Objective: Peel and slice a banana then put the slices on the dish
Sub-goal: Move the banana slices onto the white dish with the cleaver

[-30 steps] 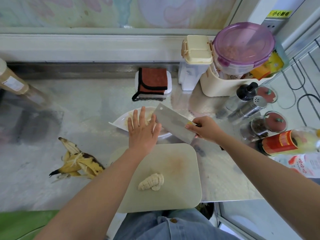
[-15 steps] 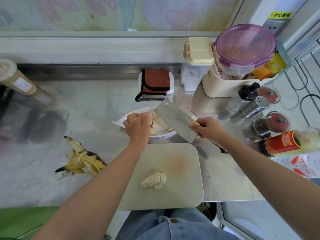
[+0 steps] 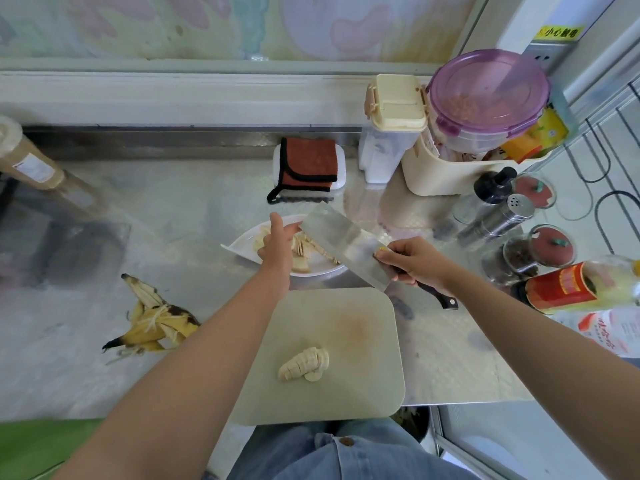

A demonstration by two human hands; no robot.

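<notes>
Banana slices could miss the dish if the straight-fingered left hand sweeps carelessly along the cleaver gripped by the right hand.

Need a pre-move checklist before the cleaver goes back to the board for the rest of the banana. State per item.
1. Grip on cleaver: right hand holds it where handle meets blade. Ok.
2. Left hand away from the blade: its fingers reach the blade's far end. Not ok.
3. Blade free of slices: the face turned toward the dish is hidden. Cannot tell.
4. Slices inside the dish: none over the rim. Ok.
5. Board emptied: a cut banana piece lies on it. Not ok.
6. Peel off the board: on the counter, apart. Ok.
</notes>
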